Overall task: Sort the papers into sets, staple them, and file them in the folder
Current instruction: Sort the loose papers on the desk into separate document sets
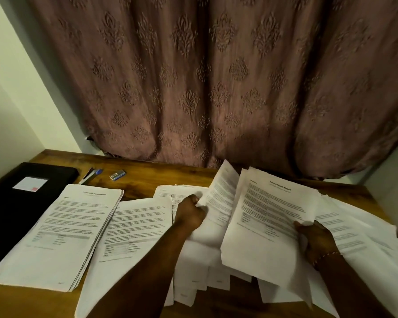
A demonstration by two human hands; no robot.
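Pinched a lifted printed sheet (223,193) in the left hand (190,212), gripped a raised sheaf (269,221) in the right hand (317,239), over loose papers (365,237) on the wooden desk (170,171), black folder (14,203) far left.

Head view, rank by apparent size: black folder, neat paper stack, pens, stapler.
1. Unsure which leads: neat paper stack or black folder; the stack covers part of the folder and the frame edge cuts it off.
2. pens
3. stapler, slightly shorter than the pens.
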